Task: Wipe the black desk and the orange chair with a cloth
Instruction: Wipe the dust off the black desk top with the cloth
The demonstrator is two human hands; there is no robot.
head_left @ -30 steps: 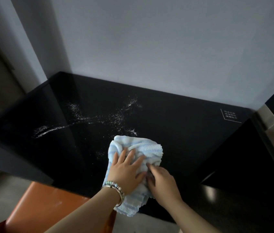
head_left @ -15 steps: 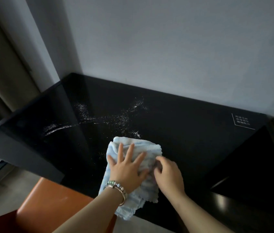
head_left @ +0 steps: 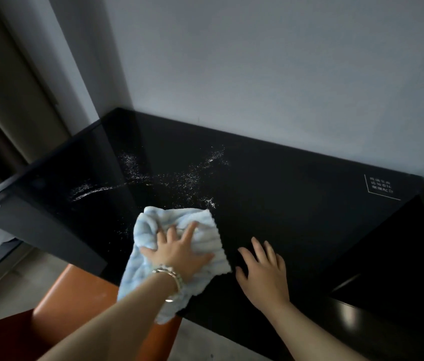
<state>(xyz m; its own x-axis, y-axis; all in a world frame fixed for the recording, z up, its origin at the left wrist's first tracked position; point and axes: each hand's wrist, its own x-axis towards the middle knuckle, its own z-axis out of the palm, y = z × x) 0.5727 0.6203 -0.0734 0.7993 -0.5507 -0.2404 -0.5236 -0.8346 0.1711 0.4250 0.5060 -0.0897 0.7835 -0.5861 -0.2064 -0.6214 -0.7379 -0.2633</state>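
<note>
A light blue ribbed cloth lies on the glossy black desk, its lower end hanging over the front edge. My left hand presses flat on the cloth with fingers spread. My right hand rests flat on the bare desk just right of the cloth, apart from it. White powdery specks streak the desk beyond the cloth. The orange chair sits under the desk's front edge at lower left, partly hidden by my left forearm.
A grey wall backs the desk. A small white printed label marks the desk's far right corner. A lower black surface adjoins on the right. Curtain and floor lie at the left.
My right hand has let go of the cloth and moved right onto the bare desk. My left hand stays pressed on the cloth, which is spread slightly flatter.
</note>
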